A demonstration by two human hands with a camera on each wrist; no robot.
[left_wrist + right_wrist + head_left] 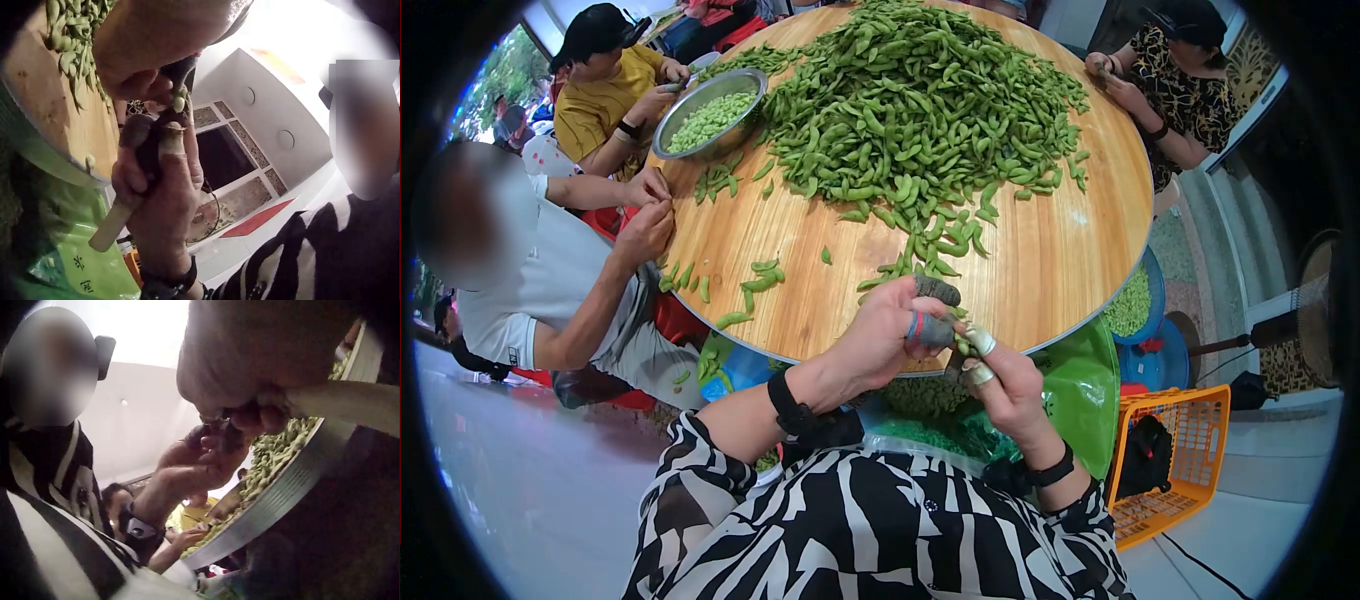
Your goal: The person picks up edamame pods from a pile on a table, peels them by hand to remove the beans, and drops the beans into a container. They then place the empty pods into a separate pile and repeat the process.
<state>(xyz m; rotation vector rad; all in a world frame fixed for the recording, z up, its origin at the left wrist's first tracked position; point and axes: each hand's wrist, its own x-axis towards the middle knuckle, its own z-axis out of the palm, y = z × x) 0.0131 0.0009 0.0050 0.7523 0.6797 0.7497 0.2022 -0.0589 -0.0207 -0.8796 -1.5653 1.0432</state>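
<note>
1. A round wooden table (800,310), with visible grain and a pale rim, fills the upper middle of the head view.
2. A large heap of green pods (930,110) covers its upper middle, thinning downward.
3. A metal bowl (738,136) of shelled beans (712,120) sits at upper left, beside the heap.
4. Loose pods (733,320) lie scattered left of centre; a single pod (826,256) lies nearer the middle.

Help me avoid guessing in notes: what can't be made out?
Head view:
- far end of the pile, cut by top edge
- bean count in held pod, too small
- black thing in the orange basket, too dark
Right wrist view:
- part of the pile, behind the right hand
</note>
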